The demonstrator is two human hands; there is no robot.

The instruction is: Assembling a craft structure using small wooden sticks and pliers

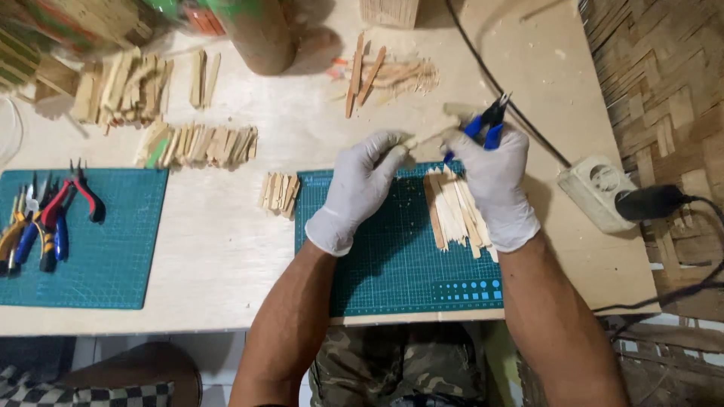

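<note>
Both my hands wear white gloves above a green cutting mat [392, 260]. My left hand [358, 185] pinches one end of a pale wooden stick [431, 130] that lies across between the hands. My right hand [494, 181] holds blue-handled cutters [486, 124] with their black jaws pointing up and away, and its fingers also touch the stick's other end. A bundle of long flat wooden sticks [456, 207] lies on the mat under my right wrist.
A second green mat [113, 256] at left carries several pliers [45, 218]. Piles of short cut sticks [197, 145] lie on the table, a small pile [279, 192] by the mat. A white power socket [599, 192] with black plug sits right. A brown cylinder [260, 34] stands behind.
</note>
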